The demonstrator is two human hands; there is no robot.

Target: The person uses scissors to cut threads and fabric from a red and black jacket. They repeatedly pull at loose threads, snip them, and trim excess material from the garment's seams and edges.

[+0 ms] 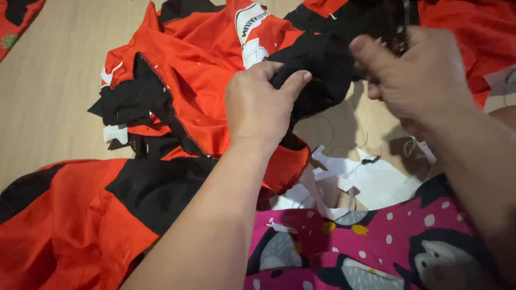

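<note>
Black fabric is sitting bunched between both hands, up above the middle of the view and lifted a little over the tan floor. Nearest the camera, a magenta cloth with a penguin print is lying across the lower right, and an orange and black garment is spreading over the lower left. Just beyond the penguin cloth, white scraps are lying loose on the floor, touching its upper edge.

Further in, the left hand is reaching up from the lower middle, its thumb and fingers pinching closed on the near edge of the black fabric. The right hand is coming in from the right edge, its fingers curling shut on the far side of the same piece; whether it is also holding something small and dark at its fingertips, I cannot tell.

Behind and left of the left hand, another orange garment with black trim is lying rumpled, and a white label is showing on it near the top. At the far right, more orange cloth is running off the top corner.
</note>
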